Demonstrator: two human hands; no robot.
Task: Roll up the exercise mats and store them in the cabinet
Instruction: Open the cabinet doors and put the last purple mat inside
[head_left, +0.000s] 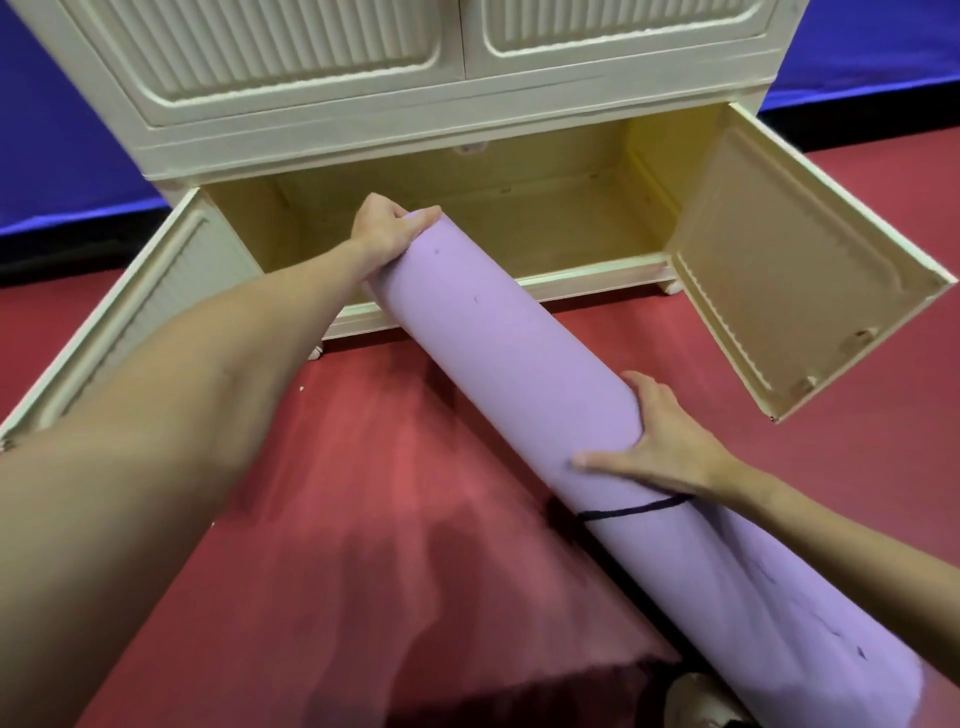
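Person holds a rolled purple mat with both hands, roll angled diagonally: far end up-left toward the cabinet, near end down-right toward the camera.

Left hand: grip closed on the far end of the mat, fingers curled over the end edge, thumb side toward the cabinet. Left forearm stretches in from the lower-left.

Right hand: grip on the mid-section of the roll, fingers spread and wrapped round its right side, thumb laid flat across the top. Just below this grip, toward the near end, a thin black strap circles the mat.

Mat position: far end, at the left grip, sits in front of the open lower compartment, about level with its front sill; can't tell if the tip is past the sill. Near end runs off past the right grip to the bottom-right corner, blurred.

Beyond the left grip: lower compartment interior, cream-yellow. Left door is swung open to the left of the left arm; right door is swung open above and to the right of the right grip. Upper two ribbed doors are shut.

Under the mat: red floor. Blue wall behind the cabinet on both sides.
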